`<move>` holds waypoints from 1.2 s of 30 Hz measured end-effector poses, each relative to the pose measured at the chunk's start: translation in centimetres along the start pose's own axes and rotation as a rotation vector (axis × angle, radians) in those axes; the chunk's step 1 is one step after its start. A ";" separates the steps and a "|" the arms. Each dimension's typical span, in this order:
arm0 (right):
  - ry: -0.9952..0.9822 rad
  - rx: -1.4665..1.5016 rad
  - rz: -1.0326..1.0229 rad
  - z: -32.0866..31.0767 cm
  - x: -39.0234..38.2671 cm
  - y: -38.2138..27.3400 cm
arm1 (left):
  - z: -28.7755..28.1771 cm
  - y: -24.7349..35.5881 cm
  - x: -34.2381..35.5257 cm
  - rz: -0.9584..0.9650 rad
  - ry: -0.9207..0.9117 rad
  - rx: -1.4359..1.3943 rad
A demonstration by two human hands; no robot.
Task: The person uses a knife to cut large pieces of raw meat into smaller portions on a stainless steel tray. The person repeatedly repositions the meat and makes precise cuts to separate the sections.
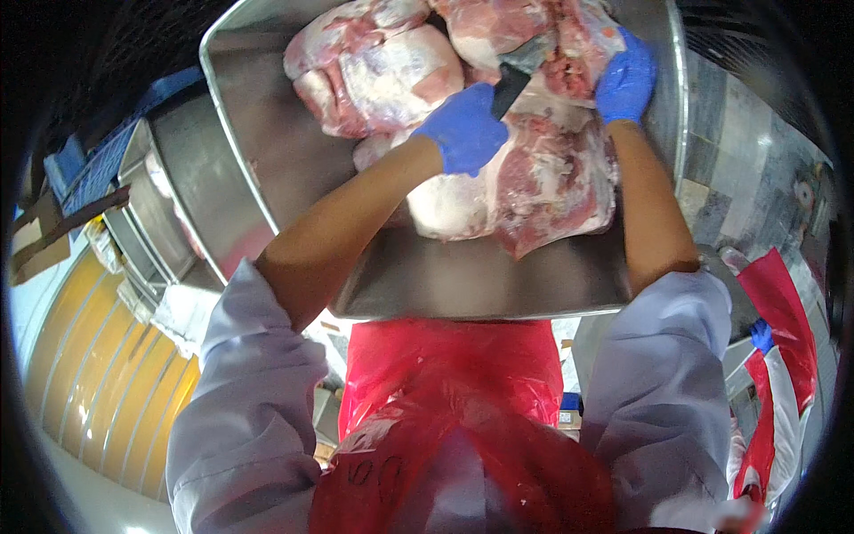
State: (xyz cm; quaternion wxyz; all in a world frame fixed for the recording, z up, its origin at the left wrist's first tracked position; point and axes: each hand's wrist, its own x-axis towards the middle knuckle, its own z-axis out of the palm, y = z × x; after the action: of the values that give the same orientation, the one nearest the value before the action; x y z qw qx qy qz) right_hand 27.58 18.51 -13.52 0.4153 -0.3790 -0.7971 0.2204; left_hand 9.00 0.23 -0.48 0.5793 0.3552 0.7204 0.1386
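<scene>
My left hand (464, 129), in a blue glove, is closed round the black handle of a knife (511, 89). Its greyish blade points up and right, against the meat. On the right, my blue-gloved right hand (626, 78) grips the edge of a raw piece of meat (569, 76) with reddish, ragged flesh; its fingertips are partly hidden. Other large raw cuts lie around my hands: a pale, fatty one (391, 76) at the left and a red and white one (551, 178) nearer me. All rest in a deep metal tub (480, 280).
Further metal containers (200, 160) stand to the left, beside a blue crate (93, 173). A yellow ribbed surface (107, 365) lies at lower left. At the right edge is another person in a red apron (783, 311), with a blue-gloved hand (761, 335). Grey tiled floor (734, 133) shows beyond the tub.
</scene>
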 end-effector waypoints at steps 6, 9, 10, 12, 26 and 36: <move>-0.030 -0.142 -0.037 -0.6 -0.4 0.4 | -1.4 4.0 -3.1 0.158 0.285 0.733; -0.034 -0.156 -0.072 -0.2 0.0 1.2 | -5.6 5.4 -5.4 0.416 0.505 1.075; -0.035 -0.145 -0.063 -0.2 0.1 0.6 | -7.3 6.1 -6.5 0.473 0.549 1.161; -0.044 -0.139 -0.055 -1.2 -0.1 0.8 | -9.4 8.9 -8.2 0.542 0.525 1.244; 0.017 -0.113 0.103 -0.3 -1.0 0.3 | -10.9 16.3 -8.9 0.803 0.358 1.387; -0.014 -0.156 0.185 -1.5 -0.9 0.2 | -8.8 22.2 -8.0 0.653 0.228 1.420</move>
State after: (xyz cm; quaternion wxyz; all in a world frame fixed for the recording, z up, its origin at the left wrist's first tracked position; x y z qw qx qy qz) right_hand 29.27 18.03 -13.27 0.3570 -0.4807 -0.7761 0.1978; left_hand 9.23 12.44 21.49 0.0662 0.8173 0.5508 -0.1558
